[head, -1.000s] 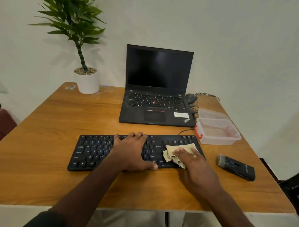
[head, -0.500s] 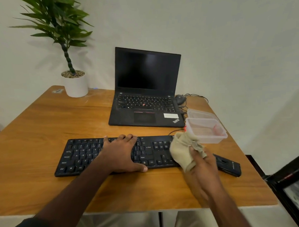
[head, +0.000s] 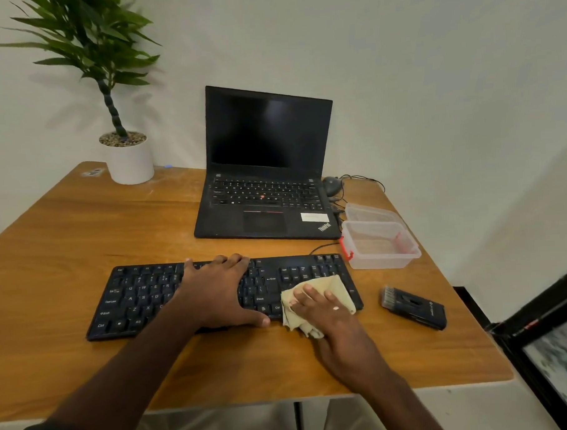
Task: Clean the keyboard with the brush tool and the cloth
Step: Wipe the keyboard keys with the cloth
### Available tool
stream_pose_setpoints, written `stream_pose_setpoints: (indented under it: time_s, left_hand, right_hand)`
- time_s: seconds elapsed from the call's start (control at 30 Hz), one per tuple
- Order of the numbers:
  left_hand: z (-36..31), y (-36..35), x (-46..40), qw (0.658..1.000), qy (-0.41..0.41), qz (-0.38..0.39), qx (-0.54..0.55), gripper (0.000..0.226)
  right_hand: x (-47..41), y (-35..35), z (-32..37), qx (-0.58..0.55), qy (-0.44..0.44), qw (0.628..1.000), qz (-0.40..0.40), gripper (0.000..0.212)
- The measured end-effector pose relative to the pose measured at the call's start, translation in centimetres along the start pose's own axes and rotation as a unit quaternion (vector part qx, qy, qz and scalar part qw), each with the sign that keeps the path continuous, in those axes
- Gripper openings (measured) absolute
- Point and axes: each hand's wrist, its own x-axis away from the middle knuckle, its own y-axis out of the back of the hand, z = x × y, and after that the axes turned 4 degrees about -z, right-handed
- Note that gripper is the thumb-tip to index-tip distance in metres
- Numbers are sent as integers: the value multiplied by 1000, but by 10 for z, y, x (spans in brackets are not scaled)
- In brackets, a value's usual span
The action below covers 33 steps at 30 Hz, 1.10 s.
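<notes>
A black keyboard (head: 139,296) lies across the wooden table (head: 81,223) in front of me. My left hand (head: 214,292) rests flat on its middle, fingers spread over the keys, holding it down. My right hand (head: 325,313) presses a crumpled beige cloth (head: 335,289) onto the keyboard's right end near the front edge. The black brush tool (head: 413,306) lies on the table to the right of the keyboard, apart from both hands.
An open black laptop (head: 267,170) stands behind the keyboard. A clear plastic box (head: 379,246) with its lid sits at the right, a mouse (head: 332,184) and cables behind it. A potted plant (head: 128,159) stands at the back left. The table's right edge is close to the brush.
My right hand had lifted the cloth off the keyboard half a second ago; now it has come back down and presses the cloth onto the right-hand keys. My left hand stays put.
</notes>
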Motion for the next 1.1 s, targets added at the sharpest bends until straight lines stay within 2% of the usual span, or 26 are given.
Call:
stream_pose_setpoints:
  time_s: [0.07, 0.13, 0.2, 0.33, 0.47, 0.63, 0.8, 0.93, 1.0, 1.1]
  left_hand:
    - [0, 0, 0, 1000, -1, 1, 1, 135]
    - [2, -1, 0, 1000, -4, 1, 4, 135]
    - [3, -2, 1, 1000, -6, 0, 7, 135]
    - [3, -2, 2, 1000, -12, -5, 2, 134]
    - [3, -2, 2, 1000, -7, -8, 2, 134]
    - [3, -4, 1, 1000, -4, -13, 3, 134]
    - [2, 2, 2, 1000, -6, -13, 1, 134]
    - [1, 3, 3, 1000, -7, -17, -6, 135]
    - [1, 3, 4, 1000, -7, -18, -7, 135]
    - [2, 3, 6, 1000, -6, -15, -5, 136]
  right_hand:
    - [5, 3, -11, 23, 29, 999, 18, 70]
    - [7, 10, -19, 50, 14, 999, 4, 73]
    - [6, 15, -22, 62, -37, 997, -38, 71]
    - [-13, 20, -22, -1, -169, 978, -123, 64]
    - [-28, 29, -20, -29, -221, 964, -147, 52]
    - [-9, 24, -12, -44, -270, 945, -178, 56]
    - [19, 8, 10, -52, -267, 952, -142, 57]
    - [20, -6, 37, -117, -194, 966, -127, 57]
    - [19, 1, 37, -174, -198, 951, -160, 56]
    - [26, 30, 19, -266, -251, 900, -238, 47]
